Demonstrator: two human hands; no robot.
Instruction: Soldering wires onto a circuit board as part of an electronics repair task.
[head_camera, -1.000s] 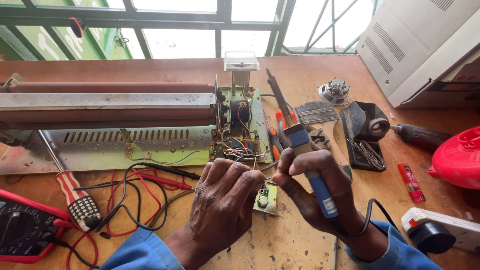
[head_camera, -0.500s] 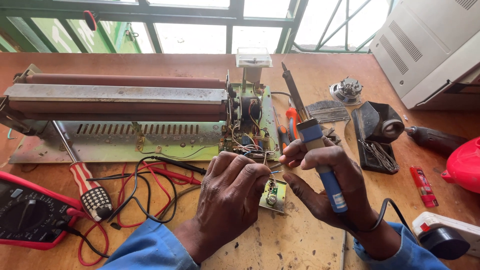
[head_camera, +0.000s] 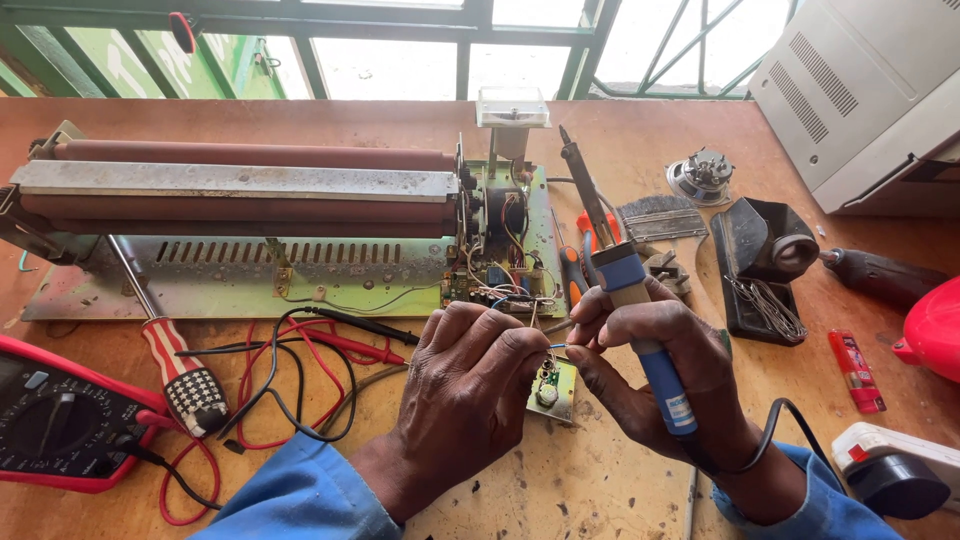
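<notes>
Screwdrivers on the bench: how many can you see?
2. One with a red-and-white striped handle lies at the left beside the multimeter. One with an orange handle lies behind the soldering iron; others may be hidden.

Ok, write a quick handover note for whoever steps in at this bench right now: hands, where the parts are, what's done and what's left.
Left hand: fingers pinched on thin wires above the small circuit board lying on the wooden table.
Right hand: holds the blue-handled soldering iron, tip pointing up and away from the board, while its fingertips meet the left hand's at the wires.
The opened machine chassis, its wiring exposed, sits just behind; solder wire lies by the black stand at right; multimeter and striped screwdriver at left.
Done: chassis opened. Left: the iron's tip has not touched the board.
</notes>
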